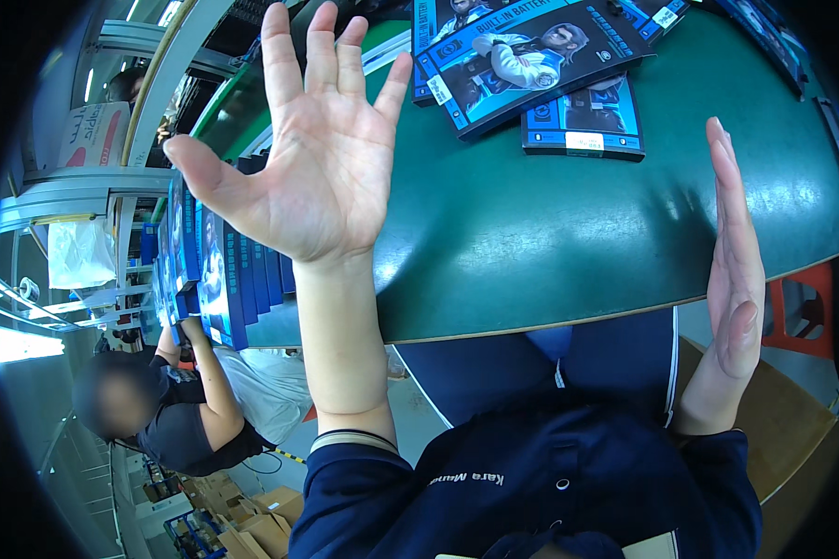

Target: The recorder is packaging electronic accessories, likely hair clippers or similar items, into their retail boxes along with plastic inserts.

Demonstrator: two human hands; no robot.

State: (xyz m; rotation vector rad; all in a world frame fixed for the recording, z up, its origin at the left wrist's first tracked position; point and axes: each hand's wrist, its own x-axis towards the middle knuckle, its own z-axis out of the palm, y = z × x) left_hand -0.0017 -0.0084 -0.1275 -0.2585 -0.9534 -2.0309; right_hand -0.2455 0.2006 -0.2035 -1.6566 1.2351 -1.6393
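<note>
My left hand (322, 172) is raised over the left part of the green table (531, 242). Its palm shows, its fingers and thumb are spread, and it holds nothing. On the right, my right hand (736, 247) stands edge-on above the table's near edge, its fingers stretched out and its palm bare. Beyond and between both hands lie several flat dark-blue printed boxes. The uppermost box (536, 65), showing a figure in a white jacket, lies tilted across a lower box (585, 119). Neither hand touches them.
A row of similar blue boxes (222, 279) stands at the table's left end, where another person (177, 410) reaches toward them. More boxes (764, 42) lie at the far right. A red stool (802, 312) is beyond my right hand. Cardboard cartons (266, 522) sit at lower left.
</note>
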